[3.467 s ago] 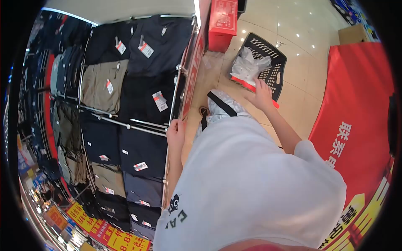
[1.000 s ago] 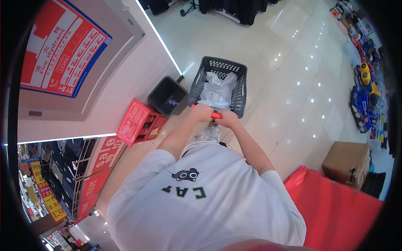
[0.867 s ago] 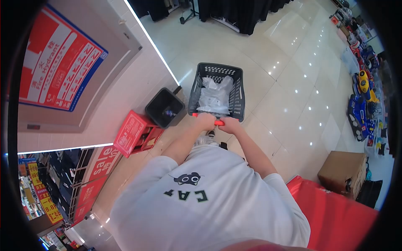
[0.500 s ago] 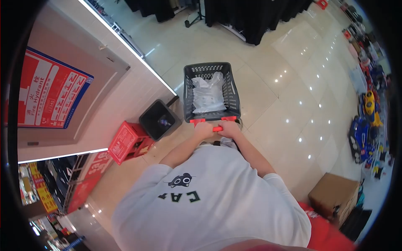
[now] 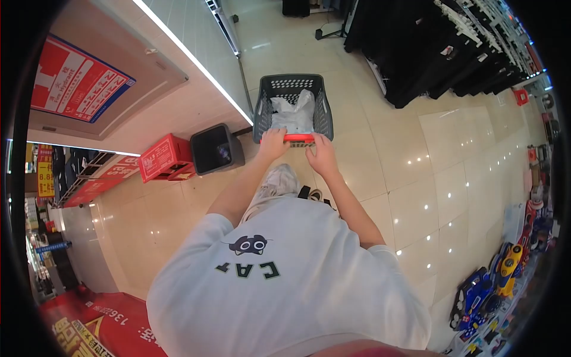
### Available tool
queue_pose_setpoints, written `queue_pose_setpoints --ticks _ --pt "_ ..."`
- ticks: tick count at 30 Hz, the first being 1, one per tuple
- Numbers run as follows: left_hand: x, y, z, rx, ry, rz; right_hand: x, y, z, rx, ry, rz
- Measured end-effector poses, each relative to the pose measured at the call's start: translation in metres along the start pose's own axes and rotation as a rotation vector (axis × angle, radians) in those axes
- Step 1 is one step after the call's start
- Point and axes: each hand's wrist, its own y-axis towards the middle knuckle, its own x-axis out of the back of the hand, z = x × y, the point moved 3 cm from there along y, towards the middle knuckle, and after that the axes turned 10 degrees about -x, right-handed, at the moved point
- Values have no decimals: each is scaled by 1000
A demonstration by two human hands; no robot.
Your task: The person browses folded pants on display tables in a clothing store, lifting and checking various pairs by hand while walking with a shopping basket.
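In the head view, a dark grey perforated shopping basket [image 5: 326,110] is out in front of me, tilted so its inside shows. A whitish plastic bag [image 5: 292,116] lies in it; what the bag contains cannot be made out. Across the basket's near side runs a red handle [image 5: 299,138]. My left hand [image 5: 273,144] is closed round the handle's left end. At the right end, the fingers of my right hand [image 5: 323,157] curl over the handle, with the thumb apart below it.
Left of the basket stand a black bin [image 5: 205,149] and a red crate [image 5: 163,156], beside a wall with a fire hydrant sign [image 5: 80,80]. Black garments [image 5: 410,59] hang on a rack at upper right. Toy cars [image 5: 476,294] line the lower right. Glossy tiles cover the floor.
My hands have spread apart along the handle, and the right thumb has come away from it. The view has turned, bringing more of the garment rack in. A shoe now shows below the basket.
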Motion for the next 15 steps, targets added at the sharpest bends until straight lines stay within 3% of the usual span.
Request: queue_pose_setpoints --ticks 2,4,8,10,15 --pt "-7 17 5 12 -20 -10 9 23 1 -39 47 16" --pt "-21 28 7 59 86 254 14 44 2 31 32 -38" --pt "-31 58 20 57 62 216 -6 88 -20 103 -19 78" --pt "-27 78 31 33 59 58 -26 108 -37 203 -297 298" --pt "-25 147 88 80 91 43 -44 208 -42 282 -412 429"
